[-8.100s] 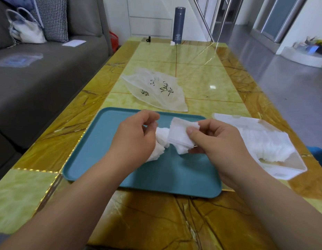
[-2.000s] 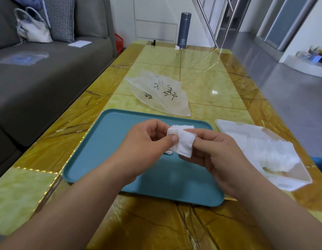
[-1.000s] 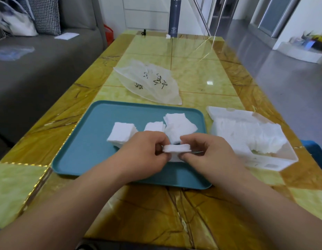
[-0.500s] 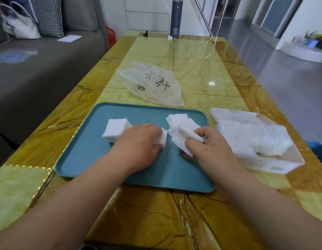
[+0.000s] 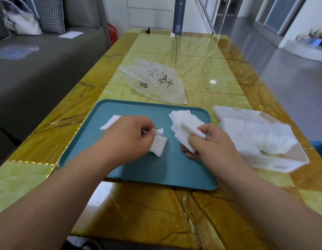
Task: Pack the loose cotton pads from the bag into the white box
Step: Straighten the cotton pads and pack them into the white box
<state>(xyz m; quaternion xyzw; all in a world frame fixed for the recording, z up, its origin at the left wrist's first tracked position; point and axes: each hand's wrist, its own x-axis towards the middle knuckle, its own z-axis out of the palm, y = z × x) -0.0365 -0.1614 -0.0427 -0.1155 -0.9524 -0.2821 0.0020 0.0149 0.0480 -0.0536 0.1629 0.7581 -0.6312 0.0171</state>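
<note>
counter [image 5: 201, 73]: yellow-green marbled top, carries everything listed. tray [image 5: 156, 170]: teal, at the near edge. white box [image 5: 275, 166]: open, just right of the tray, already holding a rumpled row of cotton pads [image 5: 255, 134], with room at its near end. bag [image 5: 156, 83]: translucent, lying flat beyond the tray, seemingly emptied. loose heap [image 5: 183, 116]: pads at the tray's far right corner. left stack [image 5: 109, 122]: on the tray, partly hidden behind the left hand. right hand [image 5: 210, 143]: clenched round a wad [image 5: 189, 132] drawn from the heap. left hand [image 5: 127, 139]: pinching a small stack [image 5: 157, 146] and a wisp above it. change: a second ago both hands shared one stack; now they are parted, each with its own. judgement: gathering continues, the right hand's wad is likeliest next for the box, and several lots remain on the tray.
</note>
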